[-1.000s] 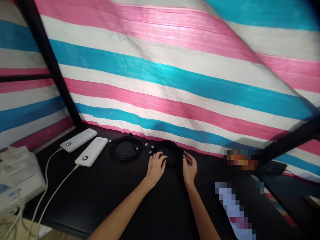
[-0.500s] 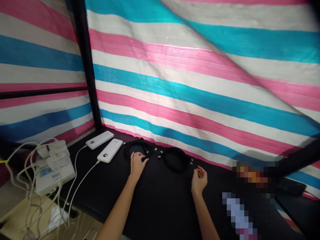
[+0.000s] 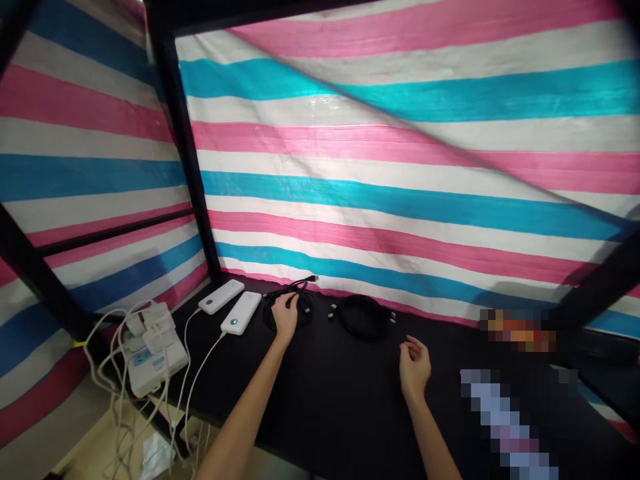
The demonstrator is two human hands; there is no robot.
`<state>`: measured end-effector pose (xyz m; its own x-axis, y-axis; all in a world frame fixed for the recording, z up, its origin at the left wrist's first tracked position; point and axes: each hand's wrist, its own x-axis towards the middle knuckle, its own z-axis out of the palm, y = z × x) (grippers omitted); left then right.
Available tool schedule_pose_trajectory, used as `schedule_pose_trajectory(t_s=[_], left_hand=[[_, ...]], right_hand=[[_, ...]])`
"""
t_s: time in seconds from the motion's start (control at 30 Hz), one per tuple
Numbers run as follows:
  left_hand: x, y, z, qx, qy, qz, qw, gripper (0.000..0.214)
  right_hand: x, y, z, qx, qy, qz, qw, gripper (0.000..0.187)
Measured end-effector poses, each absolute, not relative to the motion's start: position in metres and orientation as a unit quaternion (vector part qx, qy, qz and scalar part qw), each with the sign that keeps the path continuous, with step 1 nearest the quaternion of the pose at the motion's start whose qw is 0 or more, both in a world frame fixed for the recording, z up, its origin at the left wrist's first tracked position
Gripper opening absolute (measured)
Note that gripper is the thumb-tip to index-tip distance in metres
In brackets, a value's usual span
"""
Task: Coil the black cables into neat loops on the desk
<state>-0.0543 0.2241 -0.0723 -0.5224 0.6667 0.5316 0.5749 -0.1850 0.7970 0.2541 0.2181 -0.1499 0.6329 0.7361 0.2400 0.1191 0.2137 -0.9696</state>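
My left hand [image 3: 286, 316] rests on a coil of black cable [image 3: 280, 305] on the black table [image 3: 330, 393], its fingers closed around the strands, and one cable end sticks up toward the striped wall. A second coil of black cable [image 3: 363, 317] with small white plugs lies to the right, untouched. My right hand [image 3: 415, 365] hovers over the table right of that coil, fingers loosely curled, holding nothing. Two white power banks [image 3: 241, 312] lie left of the first coil.
White charging cables run from the power banks to a white power strip [image 3: 150, 347] with adapters on a lower surface at the left. A striped pink, blue and white tarp backs the table, framed by black posts. Blurred-out items lie at the right.
My left hand went from the right coil to the left coil and gripped it, lifting one end. My right hand let go of the right coil and drew back. The view panned left and up.
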Motion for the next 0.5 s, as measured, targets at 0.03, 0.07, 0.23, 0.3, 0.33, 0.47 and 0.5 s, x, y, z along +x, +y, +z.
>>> schedule_pose_trajectory(t_s=[0.03,0.07,0.23,0.3,0.33,0.47,0.5], left_hand=[[-0.057,0.222,-0.061,0.462,0.636,0.617,0.025,0.026],[-0.060,0.218,-0.049,0.441,0.632,0.637,0.015,0.030],[-0.055,0.163,-0.003,0.320,0.517,0.788,0.096,0.036],[-0.046,0.131,0.002,0.297,0.497,0.800,0.157,0.036],[-0.040,0.115,0.000,0.299,0.500,0.791,0.185,0.035],[-0.017,0.063,-0.026,0.309,0.541,0.748,0.231,0.039],[-0.012,0.054,-0.035,0.342,0.553,0.722,0.236,0.038]], right_hand=[[0.253,0.215,-0.149,-0.584,-0.369,0.229,0.686,0.038],[0.253,0.211,-0.148,-0.582,-0.371,0.237,0.684,0.039],[0.247,0.192,-0.142,-0.561,-0.379,0.266,0.686,0.042],[0.244,0.184,-0.141,-0.552,-0.393,0.276,0.682,0.040],[0.242,0.179,-0.140,-0.548,-0.404,0.285,0.675,0.038],[0.231,0.150,-0.135,-0.531,-0.478,0.333,0.616,0.030],[0.227,0.140,-0.133,-0.525,-0.500,0.344,0.597,0.031]])
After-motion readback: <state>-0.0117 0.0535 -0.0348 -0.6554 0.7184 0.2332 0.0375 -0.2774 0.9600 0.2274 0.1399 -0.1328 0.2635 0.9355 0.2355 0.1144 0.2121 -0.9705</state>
